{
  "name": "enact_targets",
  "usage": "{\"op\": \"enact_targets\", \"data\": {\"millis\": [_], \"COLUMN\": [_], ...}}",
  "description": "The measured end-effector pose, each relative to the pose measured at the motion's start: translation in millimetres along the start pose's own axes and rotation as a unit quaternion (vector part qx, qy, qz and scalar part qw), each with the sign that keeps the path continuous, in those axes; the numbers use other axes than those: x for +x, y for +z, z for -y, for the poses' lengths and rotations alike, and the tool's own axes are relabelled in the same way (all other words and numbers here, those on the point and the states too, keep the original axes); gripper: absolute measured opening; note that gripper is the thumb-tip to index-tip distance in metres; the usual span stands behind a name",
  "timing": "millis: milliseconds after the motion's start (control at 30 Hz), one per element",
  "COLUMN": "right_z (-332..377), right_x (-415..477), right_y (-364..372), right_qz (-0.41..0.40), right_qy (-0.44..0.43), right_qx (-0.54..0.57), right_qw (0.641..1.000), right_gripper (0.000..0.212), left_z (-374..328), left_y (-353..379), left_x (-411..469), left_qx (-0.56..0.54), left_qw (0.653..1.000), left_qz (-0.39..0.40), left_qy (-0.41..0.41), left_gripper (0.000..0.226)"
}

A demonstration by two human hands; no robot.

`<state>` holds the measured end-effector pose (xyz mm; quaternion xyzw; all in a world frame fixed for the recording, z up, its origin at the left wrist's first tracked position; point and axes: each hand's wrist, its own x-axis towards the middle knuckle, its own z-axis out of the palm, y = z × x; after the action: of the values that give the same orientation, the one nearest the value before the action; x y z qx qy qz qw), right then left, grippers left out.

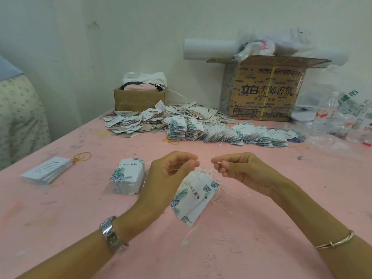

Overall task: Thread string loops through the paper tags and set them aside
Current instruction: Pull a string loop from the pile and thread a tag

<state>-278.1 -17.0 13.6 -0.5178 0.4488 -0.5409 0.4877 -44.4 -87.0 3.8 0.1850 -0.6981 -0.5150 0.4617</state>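
Observation:
My left hand [169,176] holds a small bunch of white leaf-printed paper tags [191,200] by their tops, the tags hanging tilted above the pink table [241,228]. A tangle of white string loops [209,174] sticks out of the bunch. My right hand [239,170] pinches the small end of one string between thumb and forefinger, just right of the left fingertips. A neat stack of unthreaded leaf tags [128,178] stands to the left of my left hand.
A second flat stack of tags [47,170] with yellow rubber bands [82,157] lies at the left. Rows of finished tags [231,133] and a loose heap [141,121] fill the back, before two cardboard boxes [263,87]. Plastic bottles [326,109] stand at the right. A person sits at the far left.

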Motion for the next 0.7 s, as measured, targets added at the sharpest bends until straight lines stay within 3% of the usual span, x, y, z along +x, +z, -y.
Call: {"op": "enact_targets", "data": {"millis": [167,333,700], "right_z": [2,3,3], "right_x": [0,0,-4], "right_y": [14,25,39], "right_qz": [-0.032,-0.076,-0.106], "right_qy": [-0.016,-0.036,-0.101], "right_qx": [0.013,0.016,-0.127], "right_qw": [0.999,0.996,0.981], "right_gripper": [0.023,0.016,0.021], "left_z": [4,16,23], "left_y": [17,25,26], "left_x": [12,10,4], "left_qx": [-0.049,-0.029,0.009], "left_qw": [0.998,0.999,0.999], "left_qz": [0.000,0.005,-0.013], "left_qy": [-0.029,-0.032,-0.041], "left_gripper": [0.017,0.008,0.006]}}
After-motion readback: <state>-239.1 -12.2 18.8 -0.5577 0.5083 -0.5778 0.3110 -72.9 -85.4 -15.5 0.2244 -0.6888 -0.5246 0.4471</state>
